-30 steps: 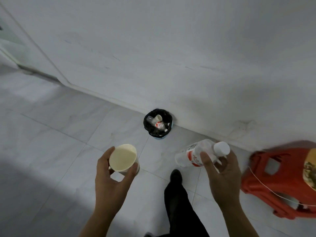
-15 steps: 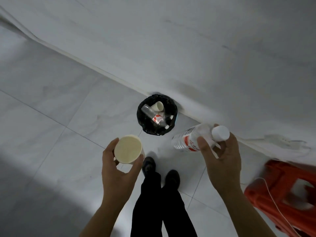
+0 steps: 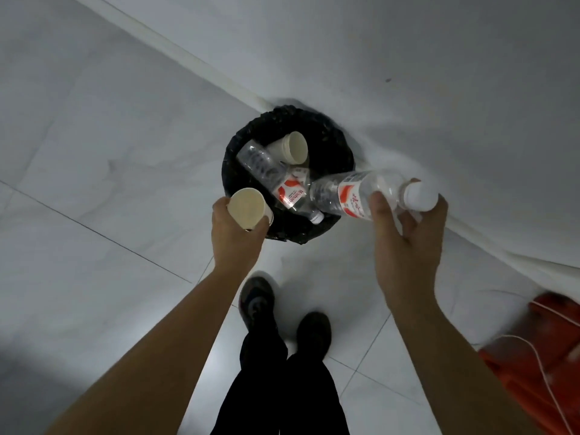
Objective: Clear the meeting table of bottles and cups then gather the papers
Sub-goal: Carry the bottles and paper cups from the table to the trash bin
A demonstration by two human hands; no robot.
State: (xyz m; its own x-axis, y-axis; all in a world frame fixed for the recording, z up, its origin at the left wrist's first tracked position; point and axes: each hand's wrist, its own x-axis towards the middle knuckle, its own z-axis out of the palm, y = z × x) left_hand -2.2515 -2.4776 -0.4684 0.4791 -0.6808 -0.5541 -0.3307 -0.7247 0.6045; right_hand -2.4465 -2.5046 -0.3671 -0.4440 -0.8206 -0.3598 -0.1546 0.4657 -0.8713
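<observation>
1. White floor tiles meet a white wall, and a black bin point(image 3: 329, 133) stands against it, just ahead of both our hands.
2. Our left hand point(image 3: 235, 243) grips a paper cup point(image 3: 246, 207) around its wall, with the thumb on one side and the fingers on the other. The cup's open mouth faces up to us, and it hangs over the near rim of the bin.
3. Our right hand point(image 3: 405, 246) holds a clear bottle point(image 3: 354, 193) at the neck end, just below the white cap. The body points away from this grip and reaches over the bin.
4. We judge the cup to be very light and soft. A hard squeeze would fold it, so a loose hold around the middle is enough.
5. The bottle seems empty, though we cannot be sure, so it should be light. Its thin plastic is smooth and dents easily. The neck is stiffer and is the better place to hold.
6. Below both grips, a second cup point(image 3: 293, 148) and a second bottle point(image 3: 266, 171) lie in the bin. Nothing here is fragile, so we think simply letting go will do.
7. An orange stool point(image 3: 533, 372) stands outside our right arm.
</observation>
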